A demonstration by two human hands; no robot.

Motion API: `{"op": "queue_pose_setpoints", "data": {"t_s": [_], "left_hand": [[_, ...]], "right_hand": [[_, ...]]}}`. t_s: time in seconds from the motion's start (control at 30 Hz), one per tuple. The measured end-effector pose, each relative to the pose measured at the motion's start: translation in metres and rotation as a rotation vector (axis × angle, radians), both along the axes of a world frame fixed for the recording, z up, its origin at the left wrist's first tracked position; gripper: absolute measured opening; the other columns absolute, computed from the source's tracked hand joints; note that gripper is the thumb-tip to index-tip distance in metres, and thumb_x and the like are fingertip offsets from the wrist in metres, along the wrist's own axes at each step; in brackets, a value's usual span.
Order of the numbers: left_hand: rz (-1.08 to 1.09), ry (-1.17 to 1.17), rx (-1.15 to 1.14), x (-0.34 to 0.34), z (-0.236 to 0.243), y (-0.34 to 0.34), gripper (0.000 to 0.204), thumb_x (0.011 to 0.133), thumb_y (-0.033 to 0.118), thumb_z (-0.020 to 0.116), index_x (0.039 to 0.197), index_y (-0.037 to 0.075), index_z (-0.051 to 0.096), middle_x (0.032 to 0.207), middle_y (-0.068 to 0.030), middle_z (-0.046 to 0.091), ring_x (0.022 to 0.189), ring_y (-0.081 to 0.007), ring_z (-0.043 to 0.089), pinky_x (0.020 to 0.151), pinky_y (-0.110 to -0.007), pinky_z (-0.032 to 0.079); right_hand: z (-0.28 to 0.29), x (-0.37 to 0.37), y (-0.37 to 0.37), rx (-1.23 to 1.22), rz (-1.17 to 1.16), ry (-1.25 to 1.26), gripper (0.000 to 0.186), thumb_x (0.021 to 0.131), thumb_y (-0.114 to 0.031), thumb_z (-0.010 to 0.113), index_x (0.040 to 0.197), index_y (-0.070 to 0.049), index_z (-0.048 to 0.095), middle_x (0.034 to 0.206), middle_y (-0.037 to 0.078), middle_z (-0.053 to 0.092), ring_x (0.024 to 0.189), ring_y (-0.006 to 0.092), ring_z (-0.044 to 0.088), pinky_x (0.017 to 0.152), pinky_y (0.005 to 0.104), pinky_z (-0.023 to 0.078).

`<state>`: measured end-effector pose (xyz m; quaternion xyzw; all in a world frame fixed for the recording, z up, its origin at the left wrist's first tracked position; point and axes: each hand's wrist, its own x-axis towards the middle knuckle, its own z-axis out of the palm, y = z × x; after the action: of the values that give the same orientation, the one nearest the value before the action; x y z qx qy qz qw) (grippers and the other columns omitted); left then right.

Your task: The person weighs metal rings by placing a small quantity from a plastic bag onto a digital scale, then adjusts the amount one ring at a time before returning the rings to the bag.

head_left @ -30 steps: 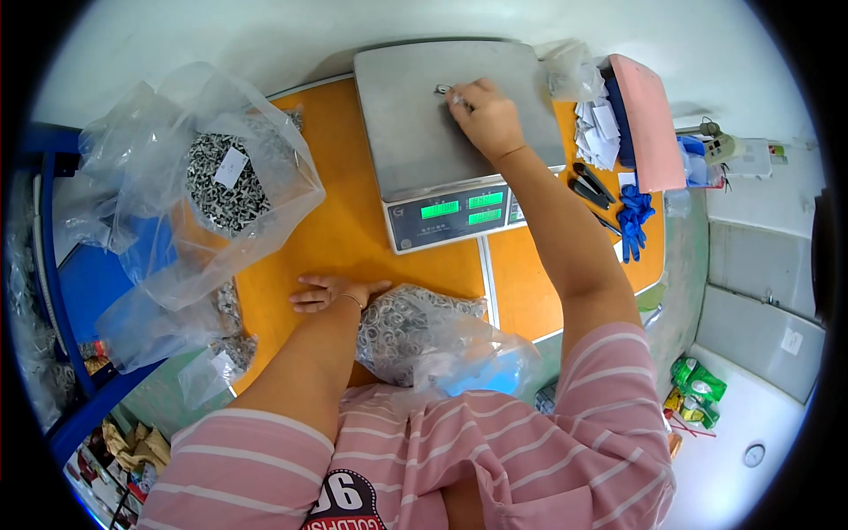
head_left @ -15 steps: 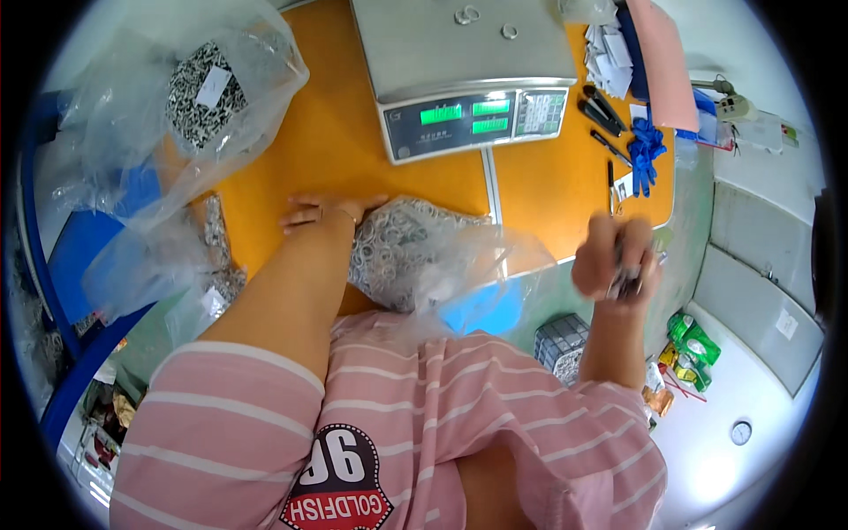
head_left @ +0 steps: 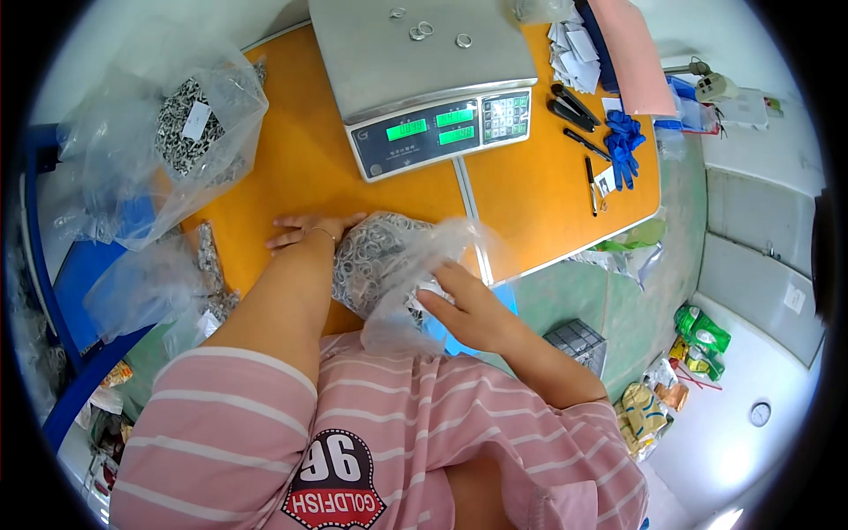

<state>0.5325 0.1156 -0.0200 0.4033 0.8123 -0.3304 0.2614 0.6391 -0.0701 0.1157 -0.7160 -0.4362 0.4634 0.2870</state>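
A clear plastic bag [head_left: 367, 265] full of silvery metal rings lies at the table's near edge, its loose mouth toward the right. My left hand [head_left: 305, 231] rests on the table at the bag's left side, fingers spread and holding nothing. At the bag's mouth is my right hand [head_left: 473, 309], thumb and fingers curled over a few metal rings [head_left: 422, 299]; the plastic partly covers its fingertips. Beyond the bag, several loose rings [head_left: 464, 41] lie on the steel pan of a digital scale [head_left: 442, 132] with lit green displays.
A large clear bag [head_left: 238, 115] of small metal parts stands at the left, with smaller bags [head_left: 208, 256] below it. Blue gloves [head_left: 624, 146], black pens [head_left: 592, 185] and white paper slips [head_left: 574, 55] lie on the right. A grey crate [head_left: 579, 343] stands on the floor.
My right hand has swung from out at the right, closed round metal pieces, in to the bag's mouth. My left hand stays flat beside the bag. The whole view has shifted slightly.
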Motion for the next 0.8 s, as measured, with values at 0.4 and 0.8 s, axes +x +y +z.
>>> {"op": "queue_pose_setpoints", "data": {"t_s": [0.4, 0.8], "left_hand": [[0.037, -0.019, -0.021, 0.002, -0.004, -0.001, 0.152, 0.035, 0.063, 0.080, 0.136, 0.007, -0.020, 0.140, -0.0307, -0.014, 0.132, -0.0433, -0.007, 0.106, -0.053, 0.006], [0.068, -0.001, -0.037, -0.003, -0.013, 0.003, 0.152, 0.035, 0.063, 0.080, 0.136, 0.009, -0.021, 0.139, -0.0295, -0.018, 0.132, -0.0418, -0.012, 0.105, -0.053, 0.005]], "right_hand": [[0.076, 0.086, 0.005, 0.413, -0.614, 0.307, 0.013, 0.087, -0.004, 0.050, 0.093, 0.004, 0.058, 0.080, 0.010, 0.062, 0.069, 0.0146, 0.060, 0.061, 0.0251, 0.049], [0.005, 0.155, 0.109, 0.568, -0.650, -0.129, 0.013, 0.084, -0.006, 0.056, 0.092, 0.002, 0.061, 0.080, 0.004, 0.061, 0.070, 0.0084, 0.058, 0.061, 0.0198, 0.046]]}}
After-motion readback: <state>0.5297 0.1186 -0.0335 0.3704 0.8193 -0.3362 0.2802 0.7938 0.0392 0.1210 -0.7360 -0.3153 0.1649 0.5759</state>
